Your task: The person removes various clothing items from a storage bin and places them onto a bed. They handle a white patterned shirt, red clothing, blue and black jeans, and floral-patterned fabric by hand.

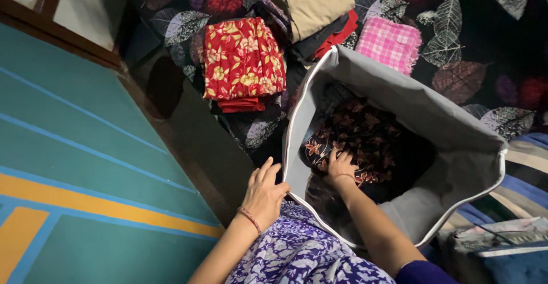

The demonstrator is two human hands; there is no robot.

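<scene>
The left hand (265,191) grasps the near left rim of a grey fabric bag (434,118) on the bed. The right hand (341,165) reaches inside it, fingers spread flat on a dark flowered cloth (365,141). Folded clothes lie beyond: a red flowered stack (242,58) and a pink checked piece (391,43)
</scene>
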